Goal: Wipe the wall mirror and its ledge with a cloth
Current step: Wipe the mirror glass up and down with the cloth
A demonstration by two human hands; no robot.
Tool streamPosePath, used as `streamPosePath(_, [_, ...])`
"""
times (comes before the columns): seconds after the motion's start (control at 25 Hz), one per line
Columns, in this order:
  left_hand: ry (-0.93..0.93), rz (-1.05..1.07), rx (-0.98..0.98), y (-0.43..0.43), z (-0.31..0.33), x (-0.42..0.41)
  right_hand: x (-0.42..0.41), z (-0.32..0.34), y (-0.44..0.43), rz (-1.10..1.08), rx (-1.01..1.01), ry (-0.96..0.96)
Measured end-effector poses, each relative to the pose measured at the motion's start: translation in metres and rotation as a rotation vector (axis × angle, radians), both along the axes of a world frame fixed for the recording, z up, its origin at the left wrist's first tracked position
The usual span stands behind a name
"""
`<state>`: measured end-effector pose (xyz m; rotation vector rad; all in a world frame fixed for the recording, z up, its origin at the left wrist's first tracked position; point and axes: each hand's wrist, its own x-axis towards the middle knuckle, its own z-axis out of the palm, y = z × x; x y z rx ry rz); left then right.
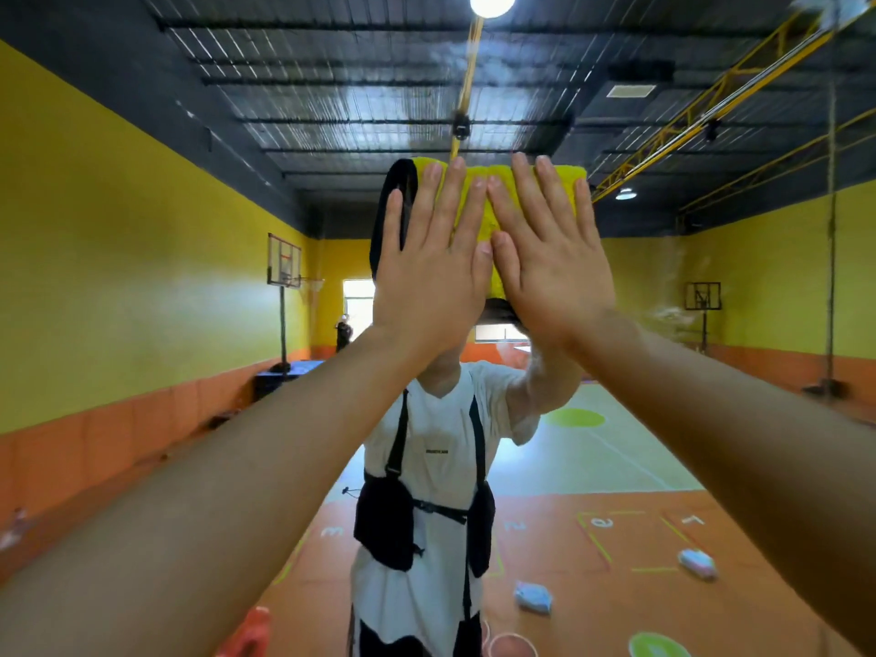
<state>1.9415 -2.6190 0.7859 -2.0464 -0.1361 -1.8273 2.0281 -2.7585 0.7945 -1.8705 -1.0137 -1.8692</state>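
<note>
The wall mirror (189,277) fills the whole view and reflects a yellow-walled sports hall and me in a white shirt with black straps. A folded yellow cloth (490,175) lies flat against the glass at head height. My left hand (426,272) and my right hand (554,272) press on it side by side, palms flat, fingers stretched upward, thumbs touching. Both arms reach straight out. The hands hide most of the cloth. The mirror's ledge is out of view.
Cloudy smears show on the glass at the right (673,315) and in the top right corner (825,7). An orange object (246,633) sits blurred at the bottom edge, left of centre.
</note>
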Motion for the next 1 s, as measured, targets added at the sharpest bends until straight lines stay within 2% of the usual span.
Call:
streamPosePath(0.24, [0.032,-0.033,0.002,0.002,-0.049,-0.005,-0.002,-0.049,-0.002,-0.032,-0.028,-0.023])
streamPosePath(0.4, [0.090,-0.028,-0.002,0.001,-0.084,-0.009,-0.006,-0.088,-0.005,0.005,-0.049,-0.002])
streamPosePath(0.68, [0.089,-0.051,0.047,0.001,-0.147,-0.008,-0.009,-0.150,-0.006,0.046,-0.054,0.023])
streamPosePath(1.0, [0.133,-0.053,-0.014,-0.009,-0.262,-0.009,-0.002,-0.263,-0.013,0.082,-0.123,0.020])
